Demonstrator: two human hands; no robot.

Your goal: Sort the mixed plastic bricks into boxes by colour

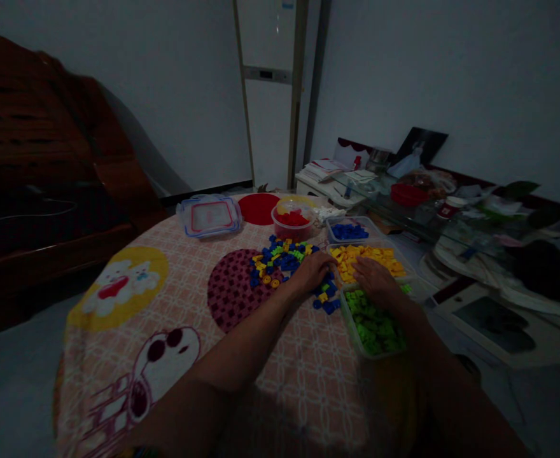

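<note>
The loose pile of bricks point(280, 259), blue, yellow and green mixed together, lies in the middle of the round table point(184, 305), a little to the far side. My left hand point(314, 270) rests on the right edge of that pile, palm down, fingers curled over the bricks and pointing away from me. A few blue and yellow pieces lie just below my knuckles. The light is too dim to tell whether I have a brick pinched or am only touching them. My left forearm runs from the near edge of the table straight up to the pile, low over the cloth.

My right hand point(374, 278) lies just to the right of the left, apart from it. It is also palm down, at the near end of the box of yellow bricks point(366, 242) and just beyond the box of green bricks point(349, 321). Its fingers point into the yellow, and I cannot tell whether they hold anything. My right forearm passes over the right side of the green box.

Farther off stand a box of blue bricks point(331, 224) and a round tub of red bricks point(291, 231), both just beyond the pile. Left of the tub a red lid point(259, 208) lies flat, with a stack of clear lids point(209, 215) beside it. A cartoon-printed cloth covers the table. To the right is a cluttered low table point(452, 222), and a dark wooden bench point(46, 165) stands to the left.
</note>
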